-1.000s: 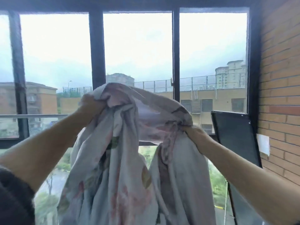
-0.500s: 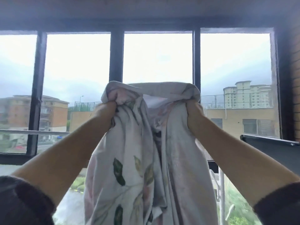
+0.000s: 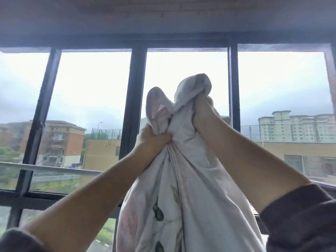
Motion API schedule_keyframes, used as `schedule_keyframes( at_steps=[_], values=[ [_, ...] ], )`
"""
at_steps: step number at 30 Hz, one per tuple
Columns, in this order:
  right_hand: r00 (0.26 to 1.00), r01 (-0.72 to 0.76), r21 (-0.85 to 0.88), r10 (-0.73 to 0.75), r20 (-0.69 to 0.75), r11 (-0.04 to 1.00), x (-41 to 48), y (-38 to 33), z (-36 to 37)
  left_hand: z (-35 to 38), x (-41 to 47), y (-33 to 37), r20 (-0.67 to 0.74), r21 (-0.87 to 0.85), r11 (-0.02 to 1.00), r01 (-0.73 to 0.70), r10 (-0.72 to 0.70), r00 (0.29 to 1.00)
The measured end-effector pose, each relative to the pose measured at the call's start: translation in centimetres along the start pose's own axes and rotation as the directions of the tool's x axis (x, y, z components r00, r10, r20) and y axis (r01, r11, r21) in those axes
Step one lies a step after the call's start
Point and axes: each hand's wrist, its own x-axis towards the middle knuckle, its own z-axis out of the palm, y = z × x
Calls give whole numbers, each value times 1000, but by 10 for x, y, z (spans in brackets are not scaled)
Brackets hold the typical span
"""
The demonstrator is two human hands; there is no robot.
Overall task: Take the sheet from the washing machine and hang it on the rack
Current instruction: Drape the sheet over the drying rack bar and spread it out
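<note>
1. Head view: we hold the sheet (image 3: pixel 192 182) up before the window (image 3: pixel 135 99), bunched and hanging down between our forearms (image 3: pixel 101 188).
2. Our left hand (image 3: pixel 153 141) grips a gathered fold, fingers (image 3: pixel 161 138) curled tight round it.
3. Our right hand (image 3: pixel 202 113), higher and just beside it, clutches another bunch.

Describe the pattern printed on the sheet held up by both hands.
White sheet with dark green leaves and pale pink flowers, clearest low in the head view.

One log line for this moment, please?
left hand grips sheet | right hand grips it higher | sheet bunched, held up before window | not yet hung
</note>
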Motion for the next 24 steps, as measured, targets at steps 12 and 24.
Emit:
schedule_keyframes(
  at_steps=[12,24],
  values=[
    [974,226,-675,-164,155,703,-8,62,-47,0,123,53,-273,-188,978,-86,32,961],
    [937,173,-984,300,180,51,80,180,-43,5,176,-125,204,691,720,66,-282,937]
  ],
)
